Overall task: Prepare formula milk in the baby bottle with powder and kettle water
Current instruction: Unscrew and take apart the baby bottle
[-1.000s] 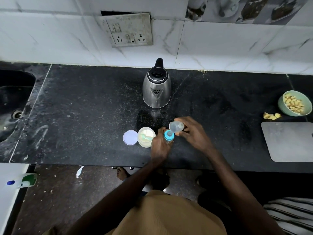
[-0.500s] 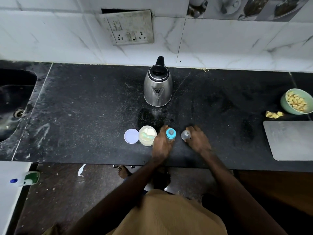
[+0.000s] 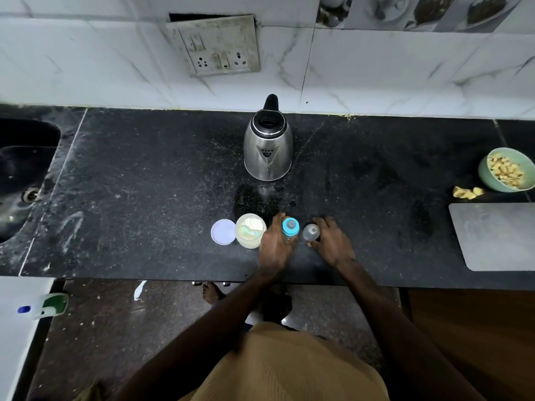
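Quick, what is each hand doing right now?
Left hand: holding the bottle.
Right hand: fingers curled round the cap.

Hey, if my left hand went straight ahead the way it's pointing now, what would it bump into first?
Probably the kettle. The left hand, gripping the baby bottle, points across bare counter toward it, though it might skim its right side.

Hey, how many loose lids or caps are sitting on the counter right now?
2. A purple lid lies left of the tub; a clear cap sits right of the bottle, between fingers of the right hand. None seems hidden.
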